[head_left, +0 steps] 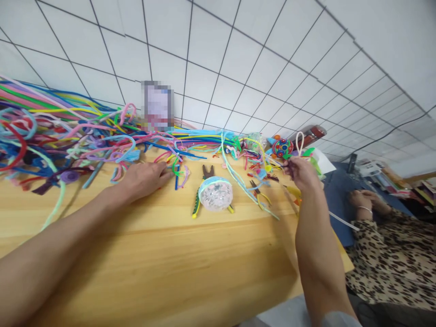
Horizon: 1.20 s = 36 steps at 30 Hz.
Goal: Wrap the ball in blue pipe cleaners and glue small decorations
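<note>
My left hand rests on the wooden table with its fingers stretched out, beside short pipe cleaners in green, lilac and blue. At the right, my right hand is closed in a pinch on a pale pipe cleaner, whose end sticks out past the forearm. Something dark purple shows at those fingertips. Between the hands sits a clear ball with a pale filling and a blue-green band. It lies over pliers with green and yellow handles. Smaller yellow-handled pliers lie farther right.
A large tangle of coloured pipe cleaners covers the back left, against the tiled wall. A blurred-out frame stands behind. Near my right hand is a colourful round ornament. Another person's hands rest at the far right.
</note>
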Each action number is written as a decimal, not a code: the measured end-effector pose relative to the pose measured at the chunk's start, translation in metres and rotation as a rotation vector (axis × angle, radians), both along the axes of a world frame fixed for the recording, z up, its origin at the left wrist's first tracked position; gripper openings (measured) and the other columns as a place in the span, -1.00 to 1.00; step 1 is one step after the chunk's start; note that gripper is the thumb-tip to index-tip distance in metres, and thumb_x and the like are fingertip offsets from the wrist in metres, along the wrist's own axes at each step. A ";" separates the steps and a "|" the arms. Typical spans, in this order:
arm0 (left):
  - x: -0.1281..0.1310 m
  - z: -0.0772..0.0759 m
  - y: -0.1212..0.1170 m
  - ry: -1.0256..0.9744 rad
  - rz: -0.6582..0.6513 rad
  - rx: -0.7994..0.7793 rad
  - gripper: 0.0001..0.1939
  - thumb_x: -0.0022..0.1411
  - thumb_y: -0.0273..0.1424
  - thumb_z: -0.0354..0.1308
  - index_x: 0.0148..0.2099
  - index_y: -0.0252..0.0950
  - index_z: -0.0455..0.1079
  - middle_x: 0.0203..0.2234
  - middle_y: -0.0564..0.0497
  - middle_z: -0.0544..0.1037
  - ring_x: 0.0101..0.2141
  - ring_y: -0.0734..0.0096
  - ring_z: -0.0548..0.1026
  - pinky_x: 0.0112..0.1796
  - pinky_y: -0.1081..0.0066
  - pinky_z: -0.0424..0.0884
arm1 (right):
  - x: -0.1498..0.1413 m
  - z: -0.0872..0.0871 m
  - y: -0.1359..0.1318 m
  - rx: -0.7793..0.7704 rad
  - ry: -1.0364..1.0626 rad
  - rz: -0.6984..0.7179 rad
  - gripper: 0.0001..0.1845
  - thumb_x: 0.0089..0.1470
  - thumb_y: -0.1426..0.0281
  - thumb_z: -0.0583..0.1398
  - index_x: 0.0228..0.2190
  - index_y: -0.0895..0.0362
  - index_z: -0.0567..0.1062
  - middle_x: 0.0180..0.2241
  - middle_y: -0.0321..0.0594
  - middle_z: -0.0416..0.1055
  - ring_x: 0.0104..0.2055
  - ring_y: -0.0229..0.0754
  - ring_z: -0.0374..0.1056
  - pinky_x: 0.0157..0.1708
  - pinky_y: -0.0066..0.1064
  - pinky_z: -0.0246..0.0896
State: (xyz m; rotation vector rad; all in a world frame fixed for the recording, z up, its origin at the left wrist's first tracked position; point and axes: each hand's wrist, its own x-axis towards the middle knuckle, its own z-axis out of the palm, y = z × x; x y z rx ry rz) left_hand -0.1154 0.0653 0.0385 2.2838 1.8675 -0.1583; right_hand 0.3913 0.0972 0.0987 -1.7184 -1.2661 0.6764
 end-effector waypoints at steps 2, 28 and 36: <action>0.000 -0.002 0.001 0.002 0.001 0.002 -0.48 0.45 -0.05 -0.23 -0.07 -0.26 0.45 -0.11 -0.30 0.68 -0.09 -0.25 0.64 -0.20 0.09 0.48 | 0.001 -0.008 -0.002 -0.057 -0.117 -0.022 -0.68 -0.02 0.07 0.27 -0.48 0.05 0.40 -0.50 -0.23 0.46 -0.51 -0.17 0.33 -0.57 -0.39 0.25; 0.003 0.006 -0.001 0.022 0.022 -0.038 -0.53 0.48 -0.08 -0.21 -0.07 -0.24 0.43 -0.09 -0.25 0.68 -0.08 -0.18 0.65 -0.21 0.15 0.46 | -0.109 -0.039 0.110 -0.080 -0.914 0.090 -0.68 0.24 0.31 0.16 -0.17 0.10 0.70 -0.13 -0.04 0.64 -0.05 0.04 0.49 -0.02 -0.27 0.28; 0.003 0.004 0.000 0.021 0.025 -0.045 -0.52 0.48 -0.07 -0.19 -0.04 -0.25 0.44 -0.09 -0.26 0.68 -0.08 -0.21 0.65 -0.20 0.14 0.46 | -0.131 -0.054 0.142 -0.177 -0.881 0.120 -0.77 0.13 0.41 0.19 -0.37 0.12 0.68 -0.37 -0.09 0.61 -0.21 0.00 0.49 -0.15 -0.33 0.28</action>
